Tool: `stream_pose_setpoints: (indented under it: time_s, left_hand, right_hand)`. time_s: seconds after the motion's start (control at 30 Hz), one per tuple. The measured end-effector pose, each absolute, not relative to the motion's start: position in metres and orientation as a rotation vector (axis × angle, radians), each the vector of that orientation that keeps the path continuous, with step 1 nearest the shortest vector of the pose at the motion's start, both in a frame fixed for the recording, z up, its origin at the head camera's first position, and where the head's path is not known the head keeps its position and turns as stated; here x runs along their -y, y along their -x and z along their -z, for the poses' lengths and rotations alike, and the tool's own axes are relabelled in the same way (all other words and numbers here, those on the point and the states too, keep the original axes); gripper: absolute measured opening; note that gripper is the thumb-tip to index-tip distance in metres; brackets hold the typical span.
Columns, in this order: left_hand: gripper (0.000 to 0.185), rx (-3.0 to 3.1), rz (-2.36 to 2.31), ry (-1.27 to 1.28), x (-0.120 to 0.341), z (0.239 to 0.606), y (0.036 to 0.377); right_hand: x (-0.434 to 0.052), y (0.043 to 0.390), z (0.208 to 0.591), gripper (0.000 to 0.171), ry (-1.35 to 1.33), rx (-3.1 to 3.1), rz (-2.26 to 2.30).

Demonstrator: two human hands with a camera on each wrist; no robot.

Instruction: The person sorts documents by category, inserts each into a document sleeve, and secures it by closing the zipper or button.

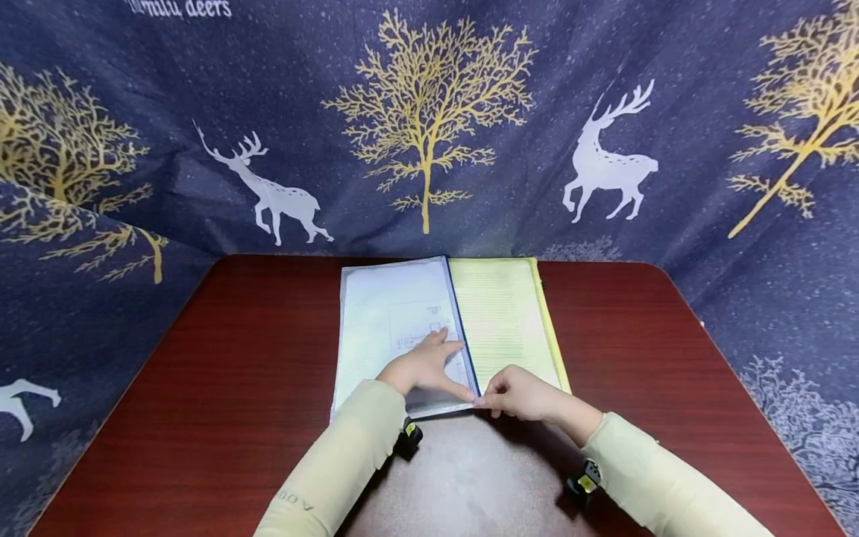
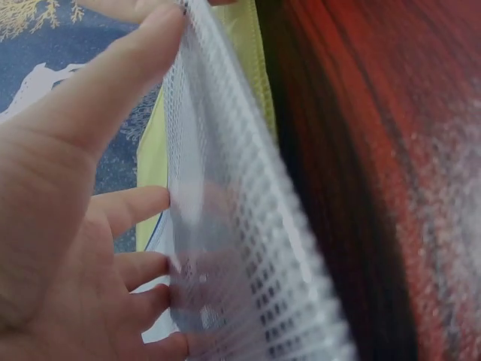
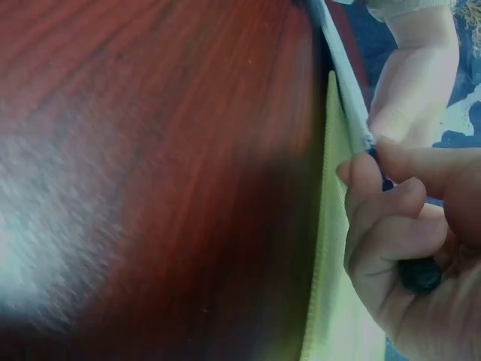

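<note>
The left hand (image 1: 425, 367) lies flat, fingers spread, on the clear white mesh zip pouch (image 1: 396, 328) just below the middle of the head view, its thumb reaching toward the pouch's lower right corner. In the left wrist view the same fingers (image 2: 131, 207) press against the see-through mesh (image 2: 225, 226), thumb stretched up along its edge. The right hand (image 1: 520, 393), just right of it, is curled and pinches the small dark zipper pull at that corner, where the blue zip edge (image 1: 463, 328) ends; the right wrist view shows thumb and forefinger (image 3: 376, 180) closed on the pull at the pouch's rim. A printed sheet shows through the clear pouch. Beside and partly under it, to the right, lies a pale yellow mesh pouch (image 1: 503, 321), the two touching along the blue edge. Both rest on the dark red wooden table (image 1: 235, 373), toward its far middle. Behind hangs a navy cloth with golden trees and white deer (image 1: 429, 112)
</note>
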State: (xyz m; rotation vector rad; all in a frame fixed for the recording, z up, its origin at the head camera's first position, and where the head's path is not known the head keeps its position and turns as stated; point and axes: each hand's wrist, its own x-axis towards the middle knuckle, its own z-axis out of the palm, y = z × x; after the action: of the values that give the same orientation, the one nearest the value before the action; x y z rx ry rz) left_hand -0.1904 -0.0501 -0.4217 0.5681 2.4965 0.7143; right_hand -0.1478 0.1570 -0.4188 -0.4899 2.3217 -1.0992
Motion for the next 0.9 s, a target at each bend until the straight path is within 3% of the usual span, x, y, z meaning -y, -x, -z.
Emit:
stream_pose_setpoints:
  time_s: [0.27,0.9]
  left_hand:
    - [0.108,-2.583,-0.6,-0.576,0.044,0.424,0.191]
    - [0.113,-2.652,-0.472,-0.57,0.043,0.426,0.188]
  right_hand:
    - [-0.159,0.153,0.415,0.008,0.658,-2.41,0.984]
    - [-0.152,0.151,0.427,0.005,0.469,-2.302,1.225]
